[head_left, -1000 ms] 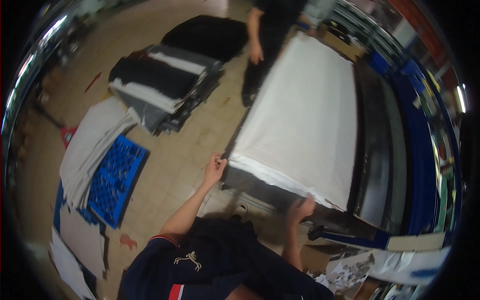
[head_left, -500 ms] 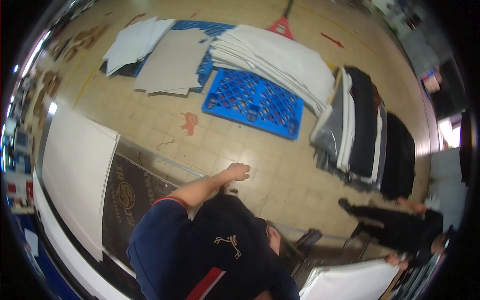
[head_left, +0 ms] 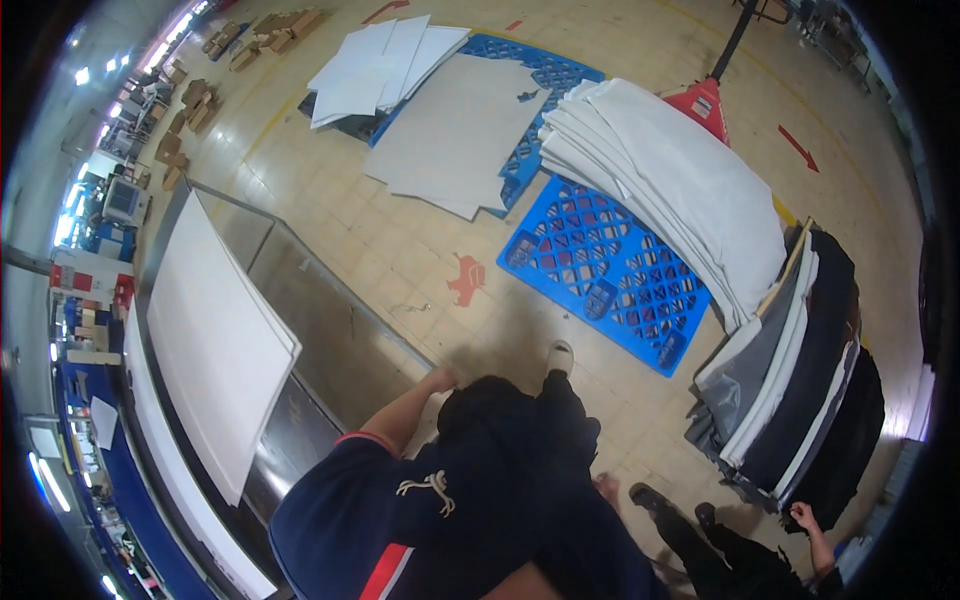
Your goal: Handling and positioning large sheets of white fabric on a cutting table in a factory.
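Observation:
My left hand hangs beside my body, close to the metal rim of the table on my left. It is small and blurred, and how its fingers lie does not show; nothing is seen in it. On my other side, my right hand shows only partly past my dark shirt, its fingers too unclear to read. Large white sheets lie stacked on the metal-edged table, nearest to my left arm. One of my light shoes is on the tiled floor ahead.
Ahead stand a blue plastic pallet, a stack of bent white sheets, grey boards and white boards. A red pallet jack is behind. Black and white rolls stand right. A co-worker's hand is at lower right.
My view has turned left, so the pallets and stacks sit farther right. My left arm has come down from being stretched forward. The white sheet beside the co-worker has left the view.

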Demonstrator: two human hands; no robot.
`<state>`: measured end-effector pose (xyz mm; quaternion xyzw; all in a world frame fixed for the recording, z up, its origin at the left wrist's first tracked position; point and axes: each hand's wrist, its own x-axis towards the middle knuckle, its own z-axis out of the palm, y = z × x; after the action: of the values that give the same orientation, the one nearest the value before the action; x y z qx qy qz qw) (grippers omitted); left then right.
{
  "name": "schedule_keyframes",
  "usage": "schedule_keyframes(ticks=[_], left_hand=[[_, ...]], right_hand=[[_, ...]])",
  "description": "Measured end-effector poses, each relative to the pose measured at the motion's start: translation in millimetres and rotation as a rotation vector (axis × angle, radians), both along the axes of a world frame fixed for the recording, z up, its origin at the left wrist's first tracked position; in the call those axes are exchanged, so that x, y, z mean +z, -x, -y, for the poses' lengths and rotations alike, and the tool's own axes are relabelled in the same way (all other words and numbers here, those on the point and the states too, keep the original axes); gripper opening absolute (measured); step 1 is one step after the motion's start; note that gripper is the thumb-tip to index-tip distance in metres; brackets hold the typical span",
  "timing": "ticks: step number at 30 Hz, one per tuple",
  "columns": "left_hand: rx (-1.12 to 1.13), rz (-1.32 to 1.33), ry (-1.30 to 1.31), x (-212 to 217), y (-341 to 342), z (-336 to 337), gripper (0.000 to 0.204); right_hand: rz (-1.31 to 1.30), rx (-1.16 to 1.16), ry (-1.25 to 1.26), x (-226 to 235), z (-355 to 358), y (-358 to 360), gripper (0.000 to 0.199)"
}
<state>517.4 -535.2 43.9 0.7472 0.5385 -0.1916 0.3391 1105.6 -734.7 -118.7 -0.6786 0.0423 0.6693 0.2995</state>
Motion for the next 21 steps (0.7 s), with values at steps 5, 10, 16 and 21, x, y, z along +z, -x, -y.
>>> schedule_keyframes(ticks=[5, 10, 16, 21], left_hand=[[1.607, 0.386, 0.21, 25, 75, -32, 0.028], [1.923, 0.548, 0.2, 24, 112, -77, 0.029], [1.59, 0.311, 0.893, -11, 191, -188, 0.032], [1.295, 0.088, 1.051, -43, 360, -392, 0.034]], right_hand=[[0.546, 0.833, -0.282, 93, -393, 46, 0.033], [1.009, 0.99, -0.743, 173, -690, 143, 0.035], [0.632, 0.579, -0.736, 214, -820, 286, 0.029], [0.794, 0.815, -0.615, 132, -703, 330, 0.024]])
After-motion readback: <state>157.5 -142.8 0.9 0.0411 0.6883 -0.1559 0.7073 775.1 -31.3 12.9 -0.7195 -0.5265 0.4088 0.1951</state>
